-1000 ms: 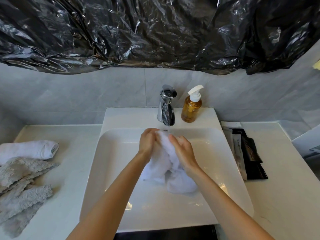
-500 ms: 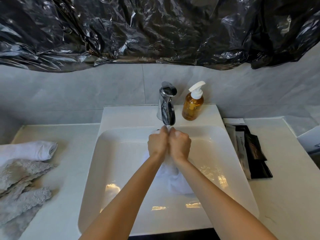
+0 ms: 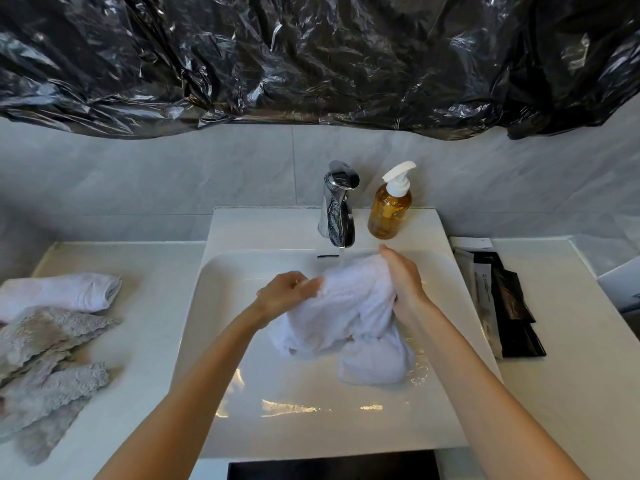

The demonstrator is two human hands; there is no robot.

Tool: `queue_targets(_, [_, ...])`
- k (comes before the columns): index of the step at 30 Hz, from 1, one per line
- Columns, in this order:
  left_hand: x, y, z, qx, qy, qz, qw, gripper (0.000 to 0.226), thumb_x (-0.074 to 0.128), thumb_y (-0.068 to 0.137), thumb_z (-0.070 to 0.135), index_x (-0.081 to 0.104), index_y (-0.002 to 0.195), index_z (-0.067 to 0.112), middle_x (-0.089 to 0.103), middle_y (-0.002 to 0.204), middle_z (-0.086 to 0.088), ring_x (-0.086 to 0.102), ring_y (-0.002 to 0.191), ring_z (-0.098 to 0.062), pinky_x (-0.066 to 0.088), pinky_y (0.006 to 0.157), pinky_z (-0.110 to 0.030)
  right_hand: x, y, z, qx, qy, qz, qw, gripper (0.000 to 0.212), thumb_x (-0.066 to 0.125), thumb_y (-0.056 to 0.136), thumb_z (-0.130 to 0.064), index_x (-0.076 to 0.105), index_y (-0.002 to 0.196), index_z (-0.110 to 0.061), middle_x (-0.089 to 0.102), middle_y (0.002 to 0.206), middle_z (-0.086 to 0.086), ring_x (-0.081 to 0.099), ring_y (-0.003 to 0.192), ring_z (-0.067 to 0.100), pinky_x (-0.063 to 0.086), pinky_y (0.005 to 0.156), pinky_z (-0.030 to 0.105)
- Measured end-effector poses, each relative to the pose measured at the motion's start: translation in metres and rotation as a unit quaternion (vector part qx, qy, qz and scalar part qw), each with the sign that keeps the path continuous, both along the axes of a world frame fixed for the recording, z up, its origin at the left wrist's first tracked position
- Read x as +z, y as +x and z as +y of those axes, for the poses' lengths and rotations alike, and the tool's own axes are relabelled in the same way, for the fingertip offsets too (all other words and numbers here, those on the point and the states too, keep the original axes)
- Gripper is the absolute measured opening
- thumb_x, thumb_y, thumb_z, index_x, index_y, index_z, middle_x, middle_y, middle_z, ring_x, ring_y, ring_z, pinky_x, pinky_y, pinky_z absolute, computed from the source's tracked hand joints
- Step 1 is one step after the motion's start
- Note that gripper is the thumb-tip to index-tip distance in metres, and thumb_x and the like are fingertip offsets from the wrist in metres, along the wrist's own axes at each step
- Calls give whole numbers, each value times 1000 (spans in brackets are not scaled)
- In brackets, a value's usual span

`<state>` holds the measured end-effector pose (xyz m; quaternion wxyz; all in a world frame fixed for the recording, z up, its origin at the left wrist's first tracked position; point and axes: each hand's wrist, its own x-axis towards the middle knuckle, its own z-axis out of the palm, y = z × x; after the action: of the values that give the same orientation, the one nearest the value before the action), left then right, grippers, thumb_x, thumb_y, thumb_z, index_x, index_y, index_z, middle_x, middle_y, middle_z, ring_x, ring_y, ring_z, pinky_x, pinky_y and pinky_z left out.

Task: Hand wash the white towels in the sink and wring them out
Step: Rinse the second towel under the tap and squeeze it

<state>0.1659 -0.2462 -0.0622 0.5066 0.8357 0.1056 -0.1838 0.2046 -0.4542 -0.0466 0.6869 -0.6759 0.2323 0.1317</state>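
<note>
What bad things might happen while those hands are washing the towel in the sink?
1. The wet white towel hangs in a bunch from the left hand and right hand; if lifted past the sink rim, it would likely drip on the counter.
2. The soap bottle stands close behind the right hand, so a quick scrub might knock it over.
3. The dark packets lie beside the sink and may get splashed.

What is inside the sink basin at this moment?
One wet white towel is bunched in the sink, gripped by the left hand and right hand under the faucet. The towel covers the basin floor beneath it; no drain shows.
</note>
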Motion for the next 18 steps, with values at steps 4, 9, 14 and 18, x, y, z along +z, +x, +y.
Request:
queue_targets(4, [13, 5, -16, 147, -174, -36, 973, 36, 59, 95, 41, 44, 69, 21, 46, 64, 9, 44, 65, -12, 35, 59, -24, 4, -21, 1, 221, -204, -149, 942, 23, 38, 102, -21, 55, 117, -25, 59, 99, 1, 55, 86, 15, 41, 72, 27])
queue_targets(9, [28, 11, -43, 117, -261, -32, 958, 28, 54, 95, 36, 45, 77, 17, 50, 75, -4, 48, 73, -16, 38, 71, -30, 5, -27, 31, 198, -168, -116, 959, 28, 37, 102, -30, 47, 86, -10, 52, 79, 3, 47, 79, 19, 33, 70, 33])
queue_targets(14, [33, 22, -58, 192, -162, -61, 966, 32, 44, 100, 26, 44, 70, 14, 47, 69, -2, 43, 68, -18, 34, 67, -33, 11, -37, 45, 54, -104, -151, 982, 34, 48, 99, -32, 43, 69, -17, 42, 61, -7, 39, 61, 11, 33, 60, 29])
queue_targets(18, [27, 18, -85, 174, -75, -44, 981, 31, 39, 100, 16, 41, 69, 12, 61, 81, -18, 53, 79, -38, 42, 68, -39, 10, -39, 64, -41, -178, -142, 973, 42, 52, 94, -34, 43, 56, -17, 50, 56, -4, 48, 59, 18, 37, 57, 31])
